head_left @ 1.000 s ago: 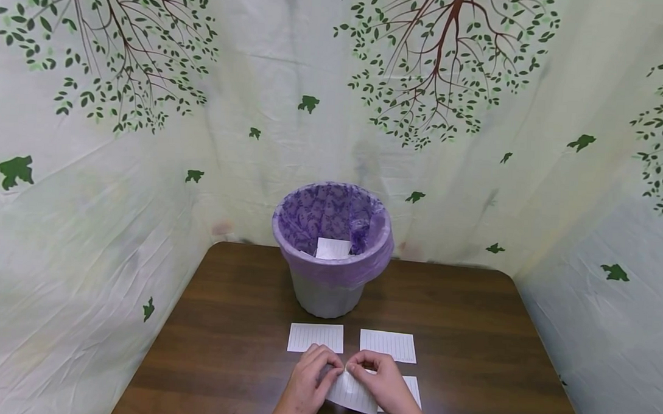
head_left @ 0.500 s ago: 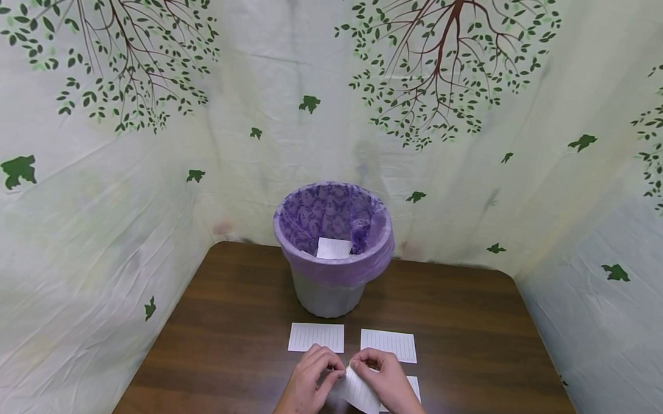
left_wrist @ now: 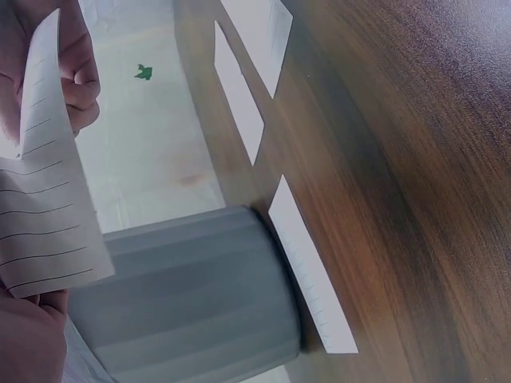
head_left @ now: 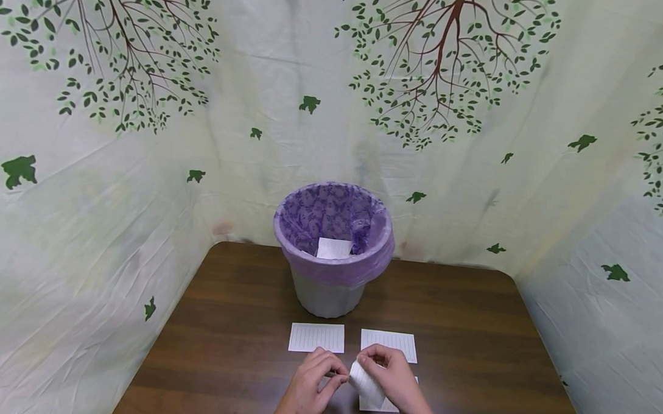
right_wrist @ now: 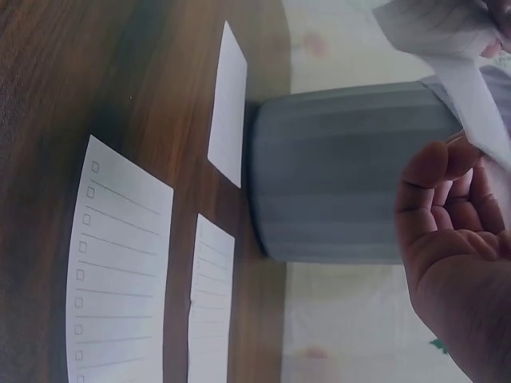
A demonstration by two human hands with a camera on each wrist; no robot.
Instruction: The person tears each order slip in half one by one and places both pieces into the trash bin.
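Note:
A white lined sheet of paper [head_left: 366,385] is held bent between my two hands above the table. My left hand [head_left: 311,389] pinches its left edge with thumb and fingertips. My right hand [head_left: 394,377] grips the upper part between thumb and fingers. In the left wrist view the lined face of the paper [left_wrist: 52,215] curves upward. The right wrist view has it folded over between the fingers, partly cut off by the frame. Beneath my right hand lies another sheet [head_left: 367,405], printed with small check boxes and lines [right_wrist: 120,271].
Two more lined sheets lie farther back, a left one [head_left: 316,338] and a right one [head_left: 387,342]. Behind them stands a grey bin [head_left: 328,295] with a purple liner [head_left: 307,264] over its rim; white paper [head_left: 333,248] shows inside. Printed cloth surrounds the brown table [head_left: 222,349].
My right hand has moved slightly right and up with the paper, which now curls more steeply. More of the sheet underneath shows. My left hand has shifted only slightly.

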